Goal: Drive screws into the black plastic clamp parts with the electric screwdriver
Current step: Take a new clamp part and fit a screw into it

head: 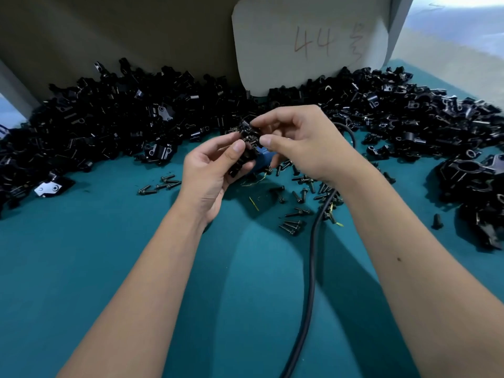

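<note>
Both hands meet above the middle of the table, working on one black clamp part point(246, 148). The left hand point(215, 170) grips the part from below and from its left side, with the thumb pressed on its upper face and the fingers curled under it. The right hand point(297, 140) comes in from the right; its thumb and forefinger pinch at the top of the same part, where small dark screws seem to sit, though the detail there is too small to be sure. The other right fingers are curled toward the palm.

Just under the hands a blue object point(263, 159) shows between them, mostly hidden. Loose screws point(293, 226) lie scattered on the teal table mat point(109, 255) below and to the right of the hands, with a smaller cluster point(161, 184) to the left. A black cable point(311, 268) runs from the bottom edge up under the right wrist and loops behind the right hand.

Farther out, a broad heap of black clamp parts point(114, 118) curves around the back of the mat from left to right. Behind it stands a brown cardboard wall point(136, 31) with a pale card point(311, 42) bearing a handwritten "44".
</note>
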A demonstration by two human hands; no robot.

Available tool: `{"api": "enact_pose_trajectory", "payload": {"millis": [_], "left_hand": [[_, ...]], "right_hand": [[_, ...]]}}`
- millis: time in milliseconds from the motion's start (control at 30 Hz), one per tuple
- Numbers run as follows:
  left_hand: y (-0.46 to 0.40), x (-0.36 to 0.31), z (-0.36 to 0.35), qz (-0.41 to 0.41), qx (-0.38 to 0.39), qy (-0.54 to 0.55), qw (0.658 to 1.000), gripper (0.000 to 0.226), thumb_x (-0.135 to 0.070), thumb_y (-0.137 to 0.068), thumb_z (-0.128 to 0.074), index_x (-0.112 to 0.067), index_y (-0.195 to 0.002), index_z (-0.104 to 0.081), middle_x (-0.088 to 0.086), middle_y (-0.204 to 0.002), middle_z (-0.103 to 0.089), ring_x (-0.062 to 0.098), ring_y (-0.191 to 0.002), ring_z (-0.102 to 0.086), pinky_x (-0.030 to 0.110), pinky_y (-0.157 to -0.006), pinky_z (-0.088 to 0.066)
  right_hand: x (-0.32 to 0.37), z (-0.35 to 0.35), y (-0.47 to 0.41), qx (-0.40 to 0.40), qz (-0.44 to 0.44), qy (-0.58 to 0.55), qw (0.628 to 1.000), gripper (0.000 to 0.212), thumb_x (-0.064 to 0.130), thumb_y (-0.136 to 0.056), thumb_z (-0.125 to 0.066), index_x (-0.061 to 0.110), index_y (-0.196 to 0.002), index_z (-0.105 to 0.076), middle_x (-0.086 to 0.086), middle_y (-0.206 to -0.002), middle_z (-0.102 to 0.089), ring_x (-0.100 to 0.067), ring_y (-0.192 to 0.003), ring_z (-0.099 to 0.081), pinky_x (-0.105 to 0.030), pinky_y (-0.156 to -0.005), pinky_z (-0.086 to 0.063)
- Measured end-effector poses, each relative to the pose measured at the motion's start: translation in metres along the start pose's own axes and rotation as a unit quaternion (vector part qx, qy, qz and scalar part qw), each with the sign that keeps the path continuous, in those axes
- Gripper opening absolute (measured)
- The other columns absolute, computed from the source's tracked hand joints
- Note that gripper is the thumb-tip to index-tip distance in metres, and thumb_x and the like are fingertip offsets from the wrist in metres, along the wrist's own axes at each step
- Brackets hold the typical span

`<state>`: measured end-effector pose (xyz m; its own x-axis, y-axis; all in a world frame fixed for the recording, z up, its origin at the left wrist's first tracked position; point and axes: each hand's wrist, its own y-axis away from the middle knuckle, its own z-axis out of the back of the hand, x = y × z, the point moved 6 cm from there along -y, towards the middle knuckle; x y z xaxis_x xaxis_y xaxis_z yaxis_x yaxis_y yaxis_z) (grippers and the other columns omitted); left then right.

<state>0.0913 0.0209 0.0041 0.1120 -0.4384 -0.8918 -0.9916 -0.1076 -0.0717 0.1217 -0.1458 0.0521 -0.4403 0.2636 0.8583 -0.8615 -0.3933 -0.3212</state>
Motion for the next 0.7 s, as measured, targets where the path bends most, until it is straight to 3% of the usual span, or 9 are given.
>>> {"api": "enact_pose_trajectory", "payload": {"millis": [167,233,300,367,433,500,600,700], "left_hand": [[0.001,0.003,0.0,0.016,0.003,-0.015,1.0,0.047,-0.013,-0.08,-0.075,0.005,-0.123,-0.065,0.014,-0.102,-0.074,0.02,-0.085,-0.073,0.025,-0.07,-0.061],[0.0,0.004,0.001,0.013,0.003,-0.033,0.999,0.037,-0.009,-0.086,-0.073,0.004,-0.12,-0.065,0.012,-0.099,-0.075,0.02,-0.085,-0.073,0.026,-0.071,-0.061],[-0.002,0.004,0.004,0.0,-0.01,-0.039,0.999,0.02,-0.007,-0.089,-0.072,-0.001,-0.108,-0.069,0.009,-0.092,-0.076,0.019,-0.084,-0.074,0.027,-0.072,-0.062],[-0.004,0.004,0.007,-0.015,-0.027,-0.033,0.999,0.009,-0.004,-0.091,-0.071,-0.005,-0.1,-0.07,0.008,-0.089,-0.077,0.018,-0.083,-0.074,0.028,-0.071,-0.062],[-0.006,0.004,0.01,-0.022,-0.036,-0.026,0.999,0.006,-0.002,-0.092,-0.07,-0.006,-0.097,-0.072,0.008,-0.088,-0.077,0.018,-0.082,-0.074,0.027,-0.07,-0.062],[-0.008,0.004,0.013,-0.024,-0.039,-0.017,0.999,0.006,-0.004,-0.091,-0.072,-0.007,-0.095,-0.073,0.009,-0.089,-0.077,0.019,-0.083,-0.074,0.028,-0.069,-0.062],[-0.007,0.005,0.013,-0.026,-0.037,-0.01,0.999,0.006,-0.007,-0.087,-0.075,-0.01,-0.092,-0.076,0.01,-0.09,-0.077,0.02,-0.084,-0.075,0.028,-0.07,-0.062],[-0.007,0.007,0.014,-0.03,-0.035,-0.013,0.999,0.007,-0.005,-0.09,-0.073,-0.01,-0.091,-0.076,0.009,-0.089,-0.077,0.019,-0.084,-0.075,0.029,-0.07,-0.062]], "right_hand": [[0.001,-0.004,0.006,0.013,-0.01,0.017,1.0,0.025,0.001,-0.095,-0.072,0.012,-0.118,-0.075,0.0,-0.084,-0.065,-0.011,-0.065,-0.064,-0.028,-0.064,-0.06],[0.002,-0.003,0.01,0.006,-0.026,0.035,0.999,0.024,0.009,-0.095,-0.074,0.013,-0.119,-0.074,-0.004,-0.089,-0.066,-0.016,-0.066,-0.068,-0.033,-0.062,-0.062],[0.004,0.004,0.015,0.004,-0.059,0.117,0.991,0.021,0.028,-0.094,-0.078,0.016,-0.109,-0.07,-0.004,-0.085,-0.069,-0.02,-0.058,-0.071,-0.033,-0.055,-0.061],[0.003,0.004,0.021,0.094,-0.143,0.234,0.957,0.038,0.047,-0.089,-0.079,0.013,-0.097,-0.066,-0.004,-0.069,-0.074,-0.017,-0.049,-0.071,-0.024,-0.047,-0.054],[-0.003,-0.007,0.04,0.258,-0.272,0.327,0.868,0.053,0.056,-0.081,-0.082,0.009,-0.099,-0.068,-0.003,-0.064,-0.076,-0.015,-0.054,-0.074,-0.027,-0.059,-0.058],[-0.005,-0.018,0.057,0.33,-0.343,0.353,0.806,0.056,0.052,-0.076,-0.088,0.009,-0.101,-0.064,-0.004,-0.068,-0.077,-0.017,-0.061,-0.077,-0.032,-0.077,-0.061],[-0.007,-0.036,0.06,0.331,-0.333,0.36,0.806,0.044,0.033,-0.08,-0.09,0.009,-0.102,-0.06,-0.004,-0.068,-0.077,-0.015,-0.065,-0.077,-0.029,-0.08,-0.059],[-0.01,-0.041,0.051,0.297,-0.331,0.337,0.83,0.032,0.019,-0.087,-0.084,0.003,-0.109,-0.067,-0.009,-0.073,-0.078,-0.019,-0.065,-0.078,-0.042,-0.086,-0.063]]}}
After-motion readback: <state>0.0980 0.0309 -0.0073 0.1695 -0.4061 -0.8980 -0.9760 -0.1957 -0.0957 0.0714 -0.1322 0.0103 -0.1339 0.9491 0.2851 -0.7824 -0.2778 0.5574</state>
